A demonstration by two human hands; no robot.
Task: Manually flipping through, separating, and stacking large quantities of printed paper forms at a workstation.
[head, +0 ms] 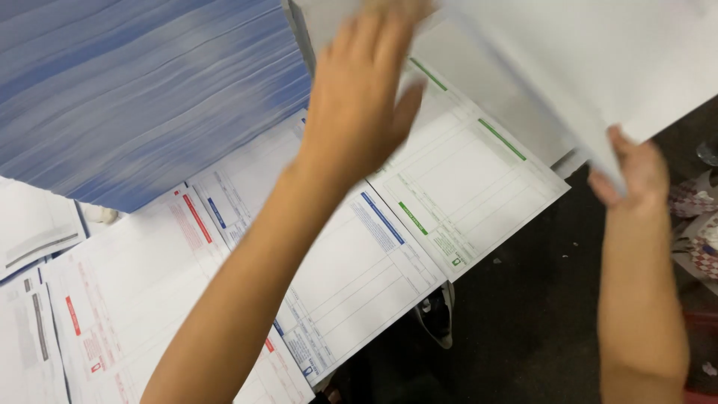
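My left hand (359, 97) reaches forward over the printed forms, fingers spread and blurred by motion, its fingertips at the near edge of a lifted white sheet (598, 60). My right hand (632, 172) pinches the lower corner of that white sheet, which is raised and tilted at the upper right. Below lie overlapping forms: one with green bars (464, 172), one with blue bars (359, 262), and one with red bars (127, 299).
A thick stack of paper seen edge-on, blue-tinted, (142, 90) fills the upper left. More forms (30, 344) lie at the far left. Dark floor (523, 329) shows at the lower right, with a shoe (437, 314) and red-and-white patterned packaging (699, 224) at the right edge.
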